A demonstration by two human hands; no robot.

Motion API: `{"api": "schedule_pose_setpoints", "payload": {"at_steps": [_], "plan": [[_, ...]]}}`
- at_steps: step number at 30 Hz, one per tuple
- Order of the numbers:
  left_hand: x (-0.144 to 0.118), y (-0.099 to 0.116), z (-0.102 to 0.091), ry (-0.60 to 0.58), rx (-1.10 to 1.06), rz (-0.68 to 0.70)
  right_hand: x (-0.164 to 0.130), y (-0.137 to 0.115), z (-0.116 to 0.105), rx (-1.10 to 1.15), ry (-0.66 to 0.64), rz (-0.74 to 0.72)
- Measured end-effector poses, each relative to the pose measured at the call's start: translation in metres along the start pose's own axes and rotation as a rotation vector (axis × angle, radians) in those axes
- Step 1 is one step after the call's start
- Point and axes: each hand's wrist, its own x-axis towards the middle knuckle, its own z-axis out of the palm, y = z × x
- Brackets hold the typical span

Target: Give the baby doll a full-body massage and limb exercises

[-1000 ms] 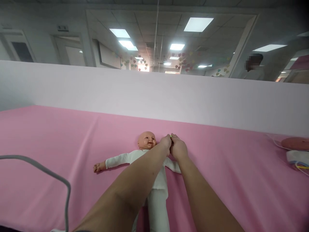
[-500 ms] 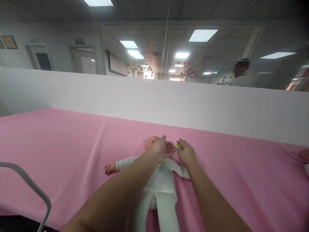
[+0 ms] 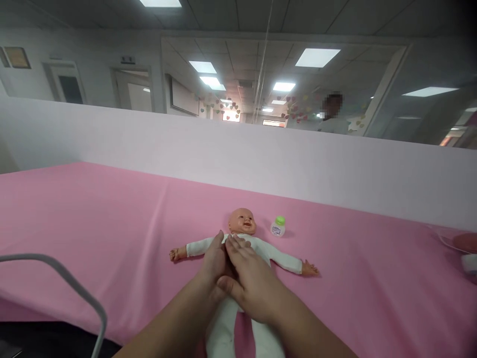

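We are seeing an evenly bright scene, with light coming down from the white ceiling panels point(image 3: 317, 56), which are blowing out to plain white. Shadows are staying faint: a soft one is lying beside the small bottle point(image 3: 278, 226) on the pink worktop point(image 3: 93, 219). The wide lens is bending the partition point(image 3: 335, 169) and ceiling lines, and the corners are darkening. The forearms at the bottom edge are looking stretched and slightly soft. The far background is looking hazy.
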Motion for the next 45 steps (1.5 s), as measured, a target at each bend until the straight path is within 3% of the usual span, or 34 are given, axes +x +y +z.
{"api": "schedule_pose_setpoints", "payload": {"at_steps": [3, 6, 9, 13, 19, 25, 31, 39, 42, 45], "plan": [[-0.010, 0.006, -0.012, 0.001, -0.200, -0.094, -0.013, -0.003, 0.008, -0.039, -0.023, 0.038], [-0.015, 0.015, -0.021, 0.067, -0.249, -0.061, -0.029, -0.019, 0.011, -0.097, -0.085, 0.047], [-0.019, 0.019, -0.023, 0.092, -0.279, -0.039, -0.044, -0.046, 0.018, -0.152, -0.148, 0.055], [-0.025, 0.008, -0.019, 0.085, -0.351, -0.075, -0.048, -0.067, 0.030, -0.169, -0.154, 0.068], [-0.041, -0.009, -0.016, 0.088, -0.478, -0.105, -0.032, -0.053, 0.024, -0.178, -0.145, 0.085], [-0.049, 0.008, -0.029, 0.174, -0.381, 0.068, -0.040, -0.044, 0.022, -0.203, -0.139, 0.074], [-0.048, 0.015, -0.043, 0.162, -0.324, 0.049, -0.065, -0.062, 0.036, -0.072, -0.220, -0.071], [-0.067, -0.002, -0.028, 0.170, -0.433, -0.032, -0.041, -0.072, 0.034, -0.094, -0.194, -0.016], [-0.073, 0.000, -0.026, 0.119, -0.448, -0.033, -0.038, -0.063, 0.031, -0.154, -0.190, 0.043], [-0.073, 0.008, -0.030, 0.150, -0.394, 0.036, -0.048, -0.057, 0.028, -0.173, -0.174, 0.044]]}}
